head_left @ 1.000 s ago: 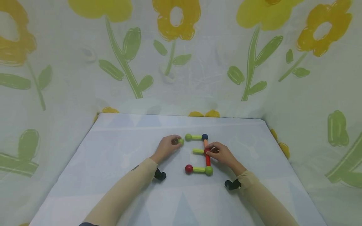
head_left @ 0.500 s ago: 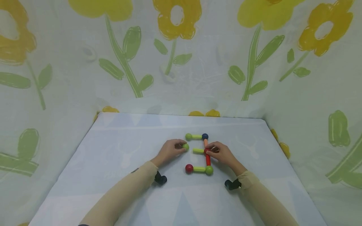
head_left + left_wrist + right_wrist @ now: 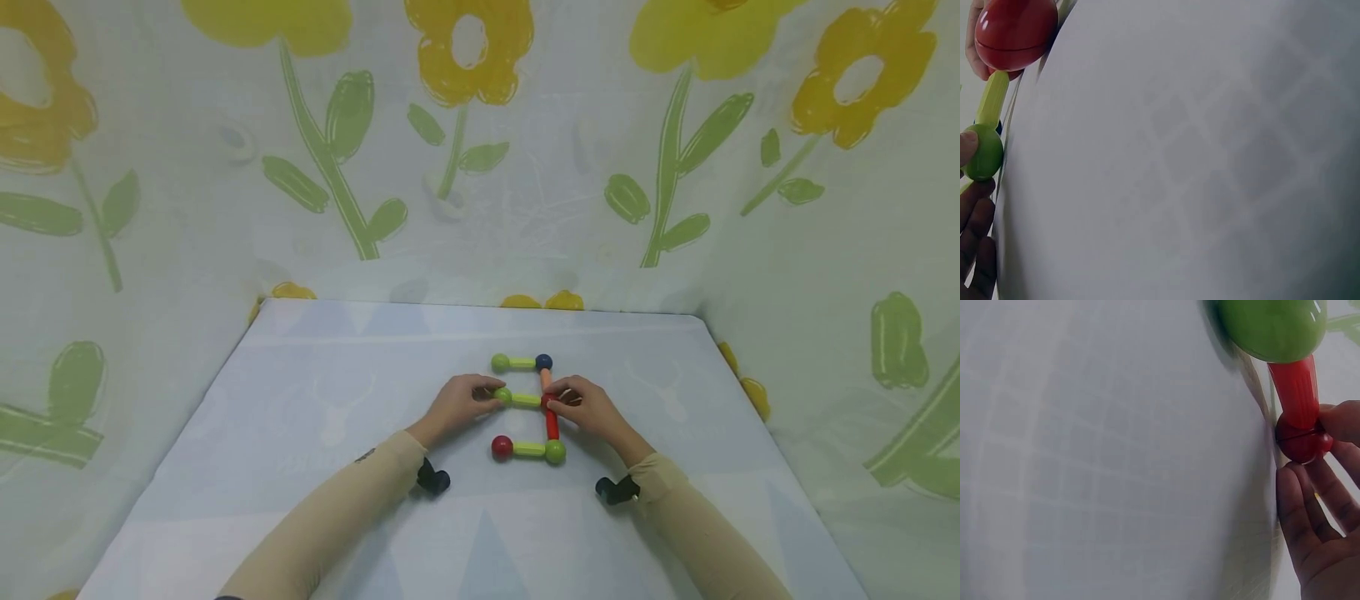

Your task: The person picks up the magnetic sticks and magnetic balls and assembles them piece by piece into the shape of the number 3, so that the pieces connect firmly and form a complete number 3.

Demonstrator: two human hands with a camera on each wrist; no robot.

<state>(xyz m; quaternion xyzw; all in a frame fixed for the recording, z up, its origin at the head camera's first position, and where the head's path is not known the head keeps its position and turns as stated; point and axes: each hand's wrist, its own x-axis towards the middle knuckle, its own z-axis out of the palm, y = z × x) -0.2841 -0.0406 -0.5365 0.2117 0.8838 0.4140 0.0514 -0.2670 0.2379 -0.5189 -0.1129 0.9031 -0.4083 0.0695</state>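
My left hand (image 3: 461, 403) pinches a light green ball (image 3: 504, 397) against the free end of the middle yellow-green stick (image 3: 527, 401). The stick's other end meets a red ball (image 3: 547, 402), which my right hand (image 3: 594, 408) holds between thumb and fingers. From that ball an orange stick (image 3: 545, 380) runs back to a blue ball (image 3: 543, 362), and a red stick (image 3: 552, 427) runs forward to another green ball (image 3: 555, 452). In the left wrist view, thumb and fingertip sit on opposite sides of the green ball (image 3: 986, 155).
A back stick (image 3: 522, 363) ends in a green ball (image 3: 500, 362). The front stick (image 3: 528, 450) ends in a red ball (image 3: 502, 447), nearest my left hand's near side. Everything lies on a pale patterned tabletop (image 3: 285, 500). Flower-printed cloth (image 3: 555, 167) stands behind and beside it.
My left hand has moved right and slightly nearer with the green ball, bringing it from apart to the end of the middle stick. My right hand has stayed on the red ball.
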